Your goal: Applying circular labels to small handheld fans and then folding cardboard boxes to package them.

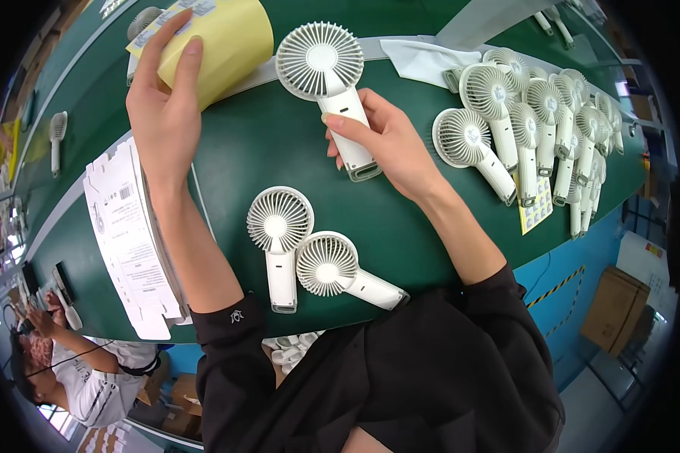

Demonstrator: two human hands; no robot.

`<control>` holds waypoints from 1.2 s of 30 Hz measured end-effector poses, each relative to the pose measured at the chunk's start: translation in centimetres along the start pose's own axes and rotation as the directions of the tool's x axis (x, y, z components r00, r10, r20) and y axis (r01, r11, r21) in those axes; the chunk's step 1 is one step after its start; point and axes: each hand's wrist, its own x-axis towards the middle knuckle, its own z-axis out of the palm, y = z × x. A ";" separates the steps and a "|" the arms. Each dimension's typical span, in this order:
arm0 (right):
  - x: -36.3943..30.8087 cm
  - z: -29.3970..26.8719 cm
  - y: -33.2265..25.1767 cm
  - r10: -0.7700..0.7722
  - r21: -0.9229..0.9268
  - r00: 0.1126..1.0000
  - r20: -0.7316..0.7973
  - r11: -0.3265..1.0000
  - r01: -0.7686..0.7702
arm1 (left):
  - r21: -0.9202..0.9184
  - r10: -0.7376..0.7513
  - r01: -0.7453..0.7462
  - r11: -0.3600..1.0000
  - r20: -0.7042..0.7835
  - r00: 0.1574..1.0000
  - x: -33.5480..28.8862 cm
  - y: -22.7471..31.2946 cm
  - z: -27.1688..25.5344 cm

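A dark green surface (389,226) spreads beneath almost everything, and past its lower left edge a co-worker (106,377) in a white shirt sits with both hands near another handheld fan. Toward the right, a crowded group of white handheld fans (525,124) lies overlapping, handles pointing mostly toward the wearer. On the left, partly behind the forearm, rests a stack of flat printed white card (128,234). Above that stands a curled yellow sheet (238,53) (it bows outward like a piece of a tube) bearing pale stickers. The left hand (166,124) is at this sheet, thumb and forefinger apart against its face; the remaining fingers seem to be hidden, so I cannot tell whether its grip is pinching the sheet. Upright at the centre, raised over the surface, is the held fan (342,106), its round grille uppermost. The right hand (389,143) has its grip clamped around that fan's handle, thumb across the front. Nearer the body lie an upright-pointing fan (278,226) and a slanted fan (332,268), their heads touching or nearly so. A white cloth-like piece (427,60) lies along the far edge, and a small yellow sticker sheet (536,208) shows under the crowded handles.
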 end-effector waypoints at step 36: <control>5.8 2.3 -5.8 -0.873 -0.760 0.268 0.408 -0.162 0.630 | -0.188 0.117 -0.049 0.981 0.365 0.924 -0.6 0.1 0.5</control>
